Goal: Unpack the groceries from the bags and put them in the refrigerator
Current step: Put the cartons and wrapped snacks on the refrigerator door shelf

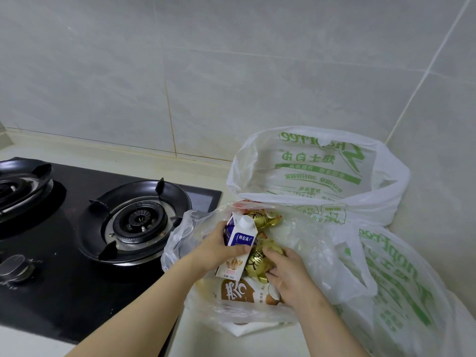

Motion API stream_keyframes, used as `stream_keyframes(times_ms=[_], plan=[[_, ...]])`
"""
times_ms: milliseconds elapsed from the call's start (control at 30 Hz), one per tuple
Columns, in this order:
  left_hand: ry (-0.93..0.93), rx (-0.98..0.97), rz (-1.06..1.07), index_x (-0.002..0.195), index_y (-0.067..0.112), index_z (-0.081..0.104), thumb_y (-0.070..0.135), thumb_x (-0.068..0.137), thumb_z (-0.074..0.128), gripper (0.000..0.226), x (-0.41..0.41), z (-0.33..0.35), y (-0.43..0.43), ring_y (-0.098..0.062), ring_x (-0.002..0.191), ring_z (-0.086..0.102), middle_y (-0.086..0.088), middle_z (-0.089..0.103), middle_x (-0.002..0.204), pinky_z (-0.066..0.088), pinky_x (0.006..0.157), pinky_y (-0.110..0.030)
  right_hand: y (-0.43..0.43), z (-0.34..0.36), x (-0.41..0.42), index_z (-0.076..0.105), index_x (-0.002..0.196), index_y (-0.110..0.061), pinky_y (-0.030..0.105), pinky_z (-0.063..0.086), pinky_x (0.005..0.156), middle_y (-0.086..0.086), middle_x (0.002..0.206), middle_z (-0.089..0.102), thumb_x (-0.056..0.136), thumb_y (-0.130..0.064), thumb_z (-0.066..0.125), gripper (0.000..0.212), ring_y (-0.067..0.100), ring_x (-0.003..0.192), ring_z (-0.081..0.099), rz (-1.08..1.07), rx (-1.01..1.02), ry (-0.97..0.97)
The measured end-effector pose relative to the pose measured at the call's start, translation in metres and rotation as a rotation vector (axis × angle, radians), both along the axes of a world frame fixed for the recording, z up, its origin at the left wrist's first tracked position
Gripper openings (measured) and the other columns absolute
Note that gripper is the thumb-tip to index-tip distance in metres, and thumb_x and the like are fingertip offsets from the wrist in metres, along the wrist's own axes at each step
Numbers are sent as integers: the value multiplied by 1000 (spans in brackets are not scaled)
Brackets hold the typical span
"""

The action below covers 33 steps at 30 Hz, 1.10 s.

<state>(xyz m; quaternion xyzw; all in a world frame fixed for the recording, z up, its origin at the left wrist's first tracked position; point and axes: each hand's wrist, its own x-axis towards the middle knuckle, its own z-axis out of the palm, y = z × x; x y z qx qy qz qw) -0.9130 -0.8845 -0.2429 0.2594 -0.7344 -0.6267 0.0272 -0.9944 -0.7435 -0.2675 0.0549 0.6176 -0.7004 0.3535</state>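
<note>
Milk carton (238,247) marked 特仑苏, in left hand (219,249).

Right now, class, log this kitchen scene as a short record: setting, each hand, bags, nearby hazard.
setting: counter beside gas stove
left hand: gripping milk carton over open clear bag
right hand: on gold-wrapped packets inside that bag
bags: two white green-printed bags behind and right
hazard: burner close, unlit
</note>
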Motion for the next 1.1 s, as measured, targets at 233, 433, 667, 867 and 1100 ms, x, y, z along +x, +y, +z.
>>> stream_keyframes(times_ms=[233,433,667,867,1100], plan=[[42,60,111,126,18,37,5,75,74,65,7,-4,1,-18,93,63,-1,62,106,53,81,-35,-1,4,4,57,108,-14,44,53,85,15,106,64,93,-8,55,17,30,94,63,14,19,60],[164,-33,246,115,18,40,10,73,78,58,16,8,-1,-10,91,61,6,58,100,51,78,-29,-4,20,12,60,105,-16,41,48,75,8,83,64,94,-12,54,13,23,74,59,-42,-63,192],[285,21,289,116,18,45,15,76,76,51,34,32,-4,-11,92,62,5,60,101,53,76,-27,-4,50,34,59,102,-16,35,53,78,15,102,67,93,-7,53,14,25,91,65,-46,-275,205],[329,17,335,118,24,43,18,75,75,54,79,54,-23,-15,99,63,4,61,110,54,85,-35,-26,70,64,59,111,-15,32,52,80,9,105,68,93,-2,50,23,21,97,65,15,-363,208],[279,30,442,113,27,48,18,76,74,46,176,67,-57,-17,96,66,3,63,111,55,84,-38,-79,82,137,63,94,-18,31,52,75,8,96,70,91,-3,53,18,20,89,66,195,-329,302]])
